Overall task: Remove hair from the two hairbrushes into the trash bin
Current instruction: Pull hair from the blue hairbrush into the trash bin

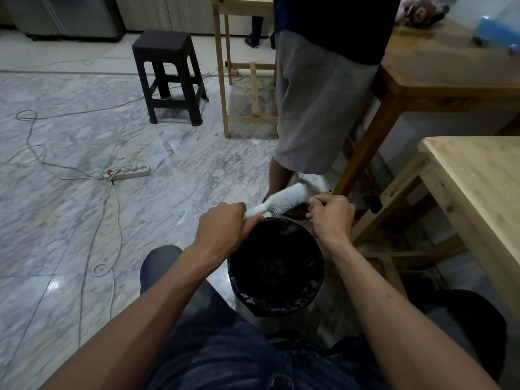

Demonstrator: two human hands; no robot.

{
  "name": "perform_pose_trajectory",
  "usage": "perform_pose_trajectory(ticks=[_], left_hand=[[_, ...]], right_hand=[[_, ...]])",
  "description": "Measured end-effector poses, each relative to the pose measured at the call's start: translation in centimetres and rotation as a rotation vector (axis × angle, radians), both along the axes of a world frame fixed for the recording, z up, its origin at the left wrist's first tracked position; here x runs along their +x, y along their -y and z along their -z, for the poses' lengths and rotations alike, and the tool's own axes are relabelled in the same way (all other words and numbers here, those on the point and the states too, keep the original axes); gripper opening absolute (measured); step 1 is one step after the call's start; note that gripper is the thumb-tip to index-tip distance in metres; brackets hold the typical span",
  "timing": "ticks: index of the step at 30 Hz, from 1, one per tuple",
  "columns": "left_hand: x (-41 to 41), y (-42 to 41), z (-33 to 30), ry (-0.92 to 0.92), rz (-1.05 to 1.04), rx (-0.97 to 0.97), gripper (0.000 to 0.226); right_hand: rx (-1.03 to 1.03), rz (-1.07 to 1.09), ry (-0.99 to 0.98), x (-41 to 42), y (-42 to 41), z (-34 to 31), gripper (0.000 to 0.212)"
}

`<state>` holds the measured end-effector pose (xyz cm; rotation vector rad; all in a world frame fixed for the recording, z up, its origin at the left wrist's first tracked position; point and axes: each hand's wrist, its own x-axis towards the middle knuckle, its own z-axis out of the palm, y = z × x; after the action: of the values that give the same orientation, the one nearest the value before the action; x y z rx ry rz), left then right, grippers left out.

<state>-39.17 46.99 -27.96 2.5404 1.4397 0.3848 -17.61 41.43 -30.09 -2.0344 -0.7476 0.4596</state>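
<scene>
My left hand (225, 228) grips the handle of a pale mint hairbrush (284, 199), held level just above the far rim of the trash bin (239, 280). The bin is round, lined with a black bag, with dark clumps at its bottom. My right hand (329, 213) is at the brush's bristled head, its fingertips pinched together against the bristles; I cannot make out any hair between them. Only one hairbrush is in view.
A person in grey shorts (315, 108) stands right behind the bin. Wooden tables (478, 187) stand to the right, a black stool (168, 77) at the back left. A power strip (128, 172) and cables lie on the marble floor at left.
</scene>
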Motion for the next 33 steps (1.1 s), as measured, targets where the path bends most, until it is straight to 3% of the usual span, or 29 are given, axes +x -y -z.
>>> perform_pose_trajectory(ticks=[7, 13, 16, 19, 22, 25, 30, 33], left_hand=[[-1.3, -1.1, -1.1, 0.063, -0.086, 0.035, 0.05], [-0.6, -0.5, -1.5, 0.127, -0.088, -0.067, 0.054], [-0.3, -0.4, -1.8, 0.125, -0.118, -0.133, 0.059], [-0.5, -0.4, -2.3, 0.179, -0.115, -0.243, 0.062], [-0.3, -0.1, -3.2, 0.254, -0.117, -0.426, 0.058], [-0.2, -0.3, -3.5, 0.408, -0.13, -0.68, 0.062], [-0.6, -0.9, -4.4, 0.529, -0.164, -0.78, 0.056], [-1.0, -1.3, -4.4, 0.566, -0.209, -0.811, 0.057]], right_hand=[[-0.062, 0.045, -0.177, 1.2, 1.2, -1.0, 0.023], [-0.274, -0.286, -0.039, 0.4, 1.6, -1.5, 0.057], [-0.218, -0.365, -0.235, 0.4, 1.0, -1.3, 0.054], [-0.063, -0.462, -0.549, 0.8, 0.8, -1.1, 0.084], [0.035, -0.623, -0.676, 0.4, 0.7, -1.6, 0.06], [0.124, -0.6, -0.718, -0.4, 0.4, -2.0, 0.032], [0.298, -0.39, -0.783, -0.6, -0.1, -1.8, 0.013], [0.224, -0.252, -0.666, 0.2, 0.2, -1.6, 0.019]])
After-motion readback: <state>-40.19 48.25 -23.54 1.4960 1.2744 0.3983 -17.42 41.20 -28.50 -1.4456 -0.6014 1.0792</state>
